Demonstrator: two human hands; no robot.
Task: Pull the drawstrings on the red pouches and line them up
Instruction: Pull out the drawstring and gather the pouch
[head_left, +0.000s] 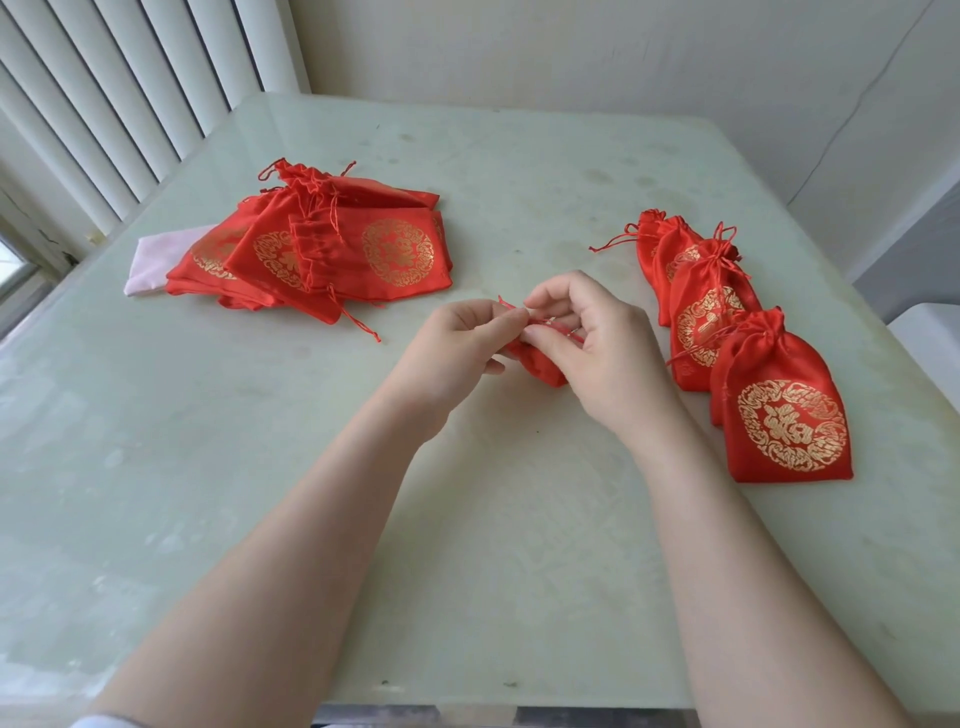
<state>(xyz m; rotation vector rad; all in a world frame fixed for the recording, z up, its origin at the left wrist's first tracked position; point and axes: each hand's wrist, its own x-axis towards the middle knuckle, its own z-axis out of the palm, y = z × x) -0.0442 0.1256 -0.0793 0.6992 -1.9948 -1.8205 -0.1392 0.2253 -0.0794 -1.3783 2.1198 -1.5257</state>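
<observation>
Both my hands meet over the middle of the table on one red pouch (540, 366). My left hand (452, 343) pinches its gathered top and cord from the left. My right hand (597, 343) pinches the same top and drawstring from the right. Most of this pouch is hidden behind my fingers. A loose pile of flat red pouches (322, 249) with gold round prints lies at the back left. Along the right side lies an overlapping row of cinched pouches (711, 312), the nearest one (789, 421) showing its gold print.
A pale pink cloth or bag (156, 260) sticks out from under the left pile. The pale green table (260, 493) ends at a front edge near my elbows. White vertical blinds (130, 93) stand at the back left, a white wall behind.
</observation>
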